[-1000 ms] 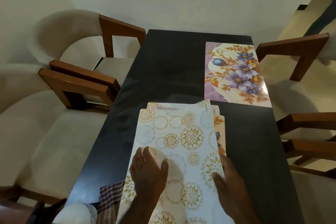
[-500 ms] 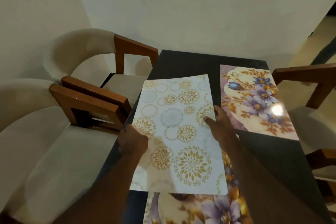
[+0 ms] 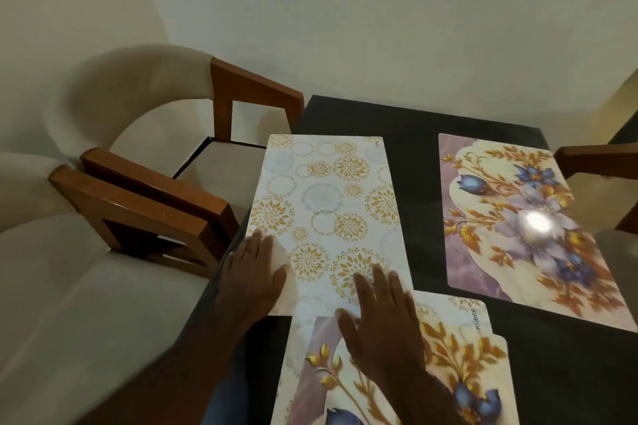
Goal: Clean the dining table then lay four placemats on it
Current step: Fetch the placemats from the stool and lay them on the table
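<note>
A white placemat with gold circle patterns (image 3: 328,203) lies flat on the far left part of the dark dining table (image 3: 421,134). My left hand (image 3: 255,272) presses flat on its near left corner. My right hand (image 3: 383,317) lies with straight fingers on its near edge, over a stack of placemats (image 3: 459,355) at the table's near side, the top one floral. A purple floral placemat (image 3: 518,228) lies flat at the far right, with a light glare on it.
Two cream armchairs with brown wooden arms (image 3: 155,197) stand close along the table's left side. Another wooden chair arm (image 3: 597,162) shows at the right edge. The table's far end meets a cream wall.
The gold-patterned placemat was lifted off the near stack, carried forward and now lies flat at the far left. Both hands went from holding it to pressing on its near end.
</note>
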